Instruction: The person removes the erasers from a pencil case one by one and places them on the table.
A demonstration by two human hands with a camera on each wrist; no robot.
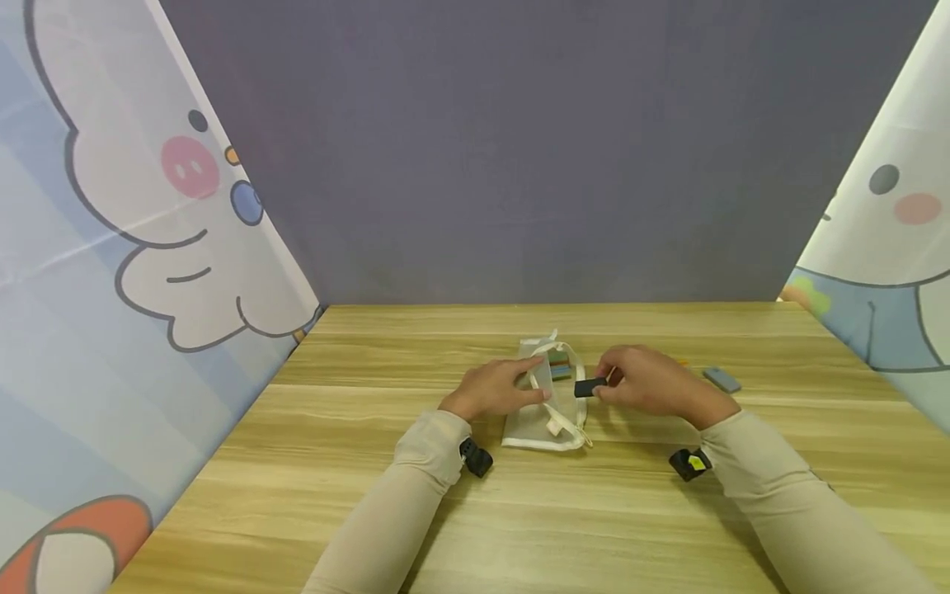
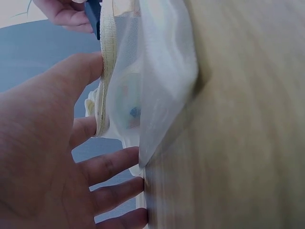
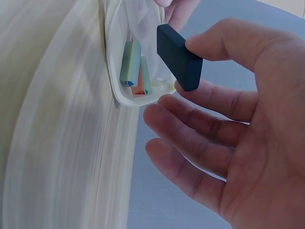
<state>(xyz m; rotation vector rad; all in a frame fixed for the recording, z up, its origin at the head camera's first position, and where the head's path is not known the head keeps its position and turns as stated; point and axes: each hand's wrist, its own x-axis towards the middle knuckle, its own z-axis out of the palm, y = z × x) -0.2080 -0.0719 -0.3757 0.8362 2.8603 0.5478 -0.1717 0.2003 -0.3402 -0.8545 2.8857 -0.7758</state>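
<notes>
A white mesh zip pouch (image 1: 529,425) lies on the table with its mouth spread toward the right. Several small coloured bars (image 3: 131,64) sit inside it, pale green and orange among them. My left hand (image 1: 500,386) is at the pouch, its fingers spread and fairly straight, with thumb and a finger touching the zip edge (image 2: 108,57). Between thumb and forefinger my right hand (image 1: 641,379) pinches a black rectangular block (image 3: 180,57), held just at the mouth of the pouch. The other fingers of that hand are loosely bent, apart from the block.
A grey block (image 1: 721,379) lies on the wooden table (image 1: 594,520) to the right of my right hand. Something small and orange (image 1: 683,363) shows partly behind that hand. A dark panel (image 1: 549,165) rises at the table's back, with cartoon-printed cloths on both sides.
</notes>
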